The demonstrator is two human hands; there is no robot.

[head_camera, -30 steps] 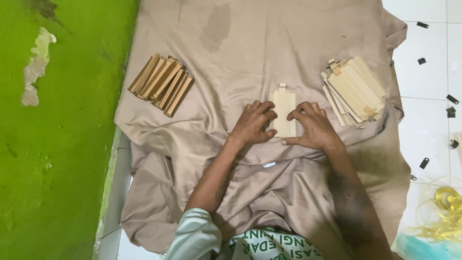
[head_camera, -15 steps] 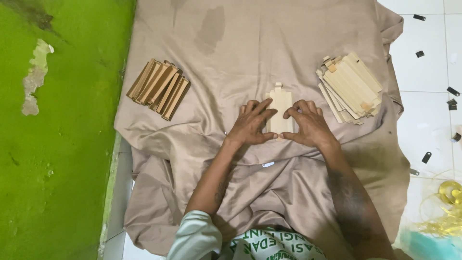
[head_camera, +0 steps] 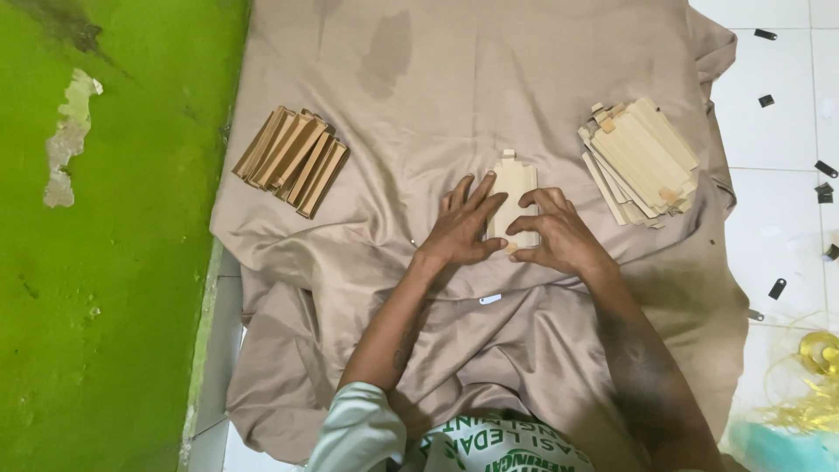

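A pale wooden piece (head_camera: 512,188) with a small tab at its far end lies flat on a beige cloth (head_camera: 437,105). My left hand (head_camera: 463,225) grips its left side, fingers spread over the wood. My right hand (head_camera: 555,232) holds its right side and near end with curled fingers. The near part of the piece is hidden under both hands. Left of the hands sits a row of darker wooden slats (head_camera: 290,159) on edge. To the right lies a fanned pile of pale flat wooden pieces (head_camera: 641,162).
A green painted wall or floor surface (head_camera: 105,262) with peeling patches runs along the left. White tiles (head_camera: 778,218) at the right carry several small dark scraps (head_camera: 825,169), a yellow tangle (head_camera: 817,354) and something turquoise (head_camera: 778,446).
Both hands have closed in on the wooden piece, fingers shifting over it. The view has slid slightly, so everything sits a little lower and left in frame.
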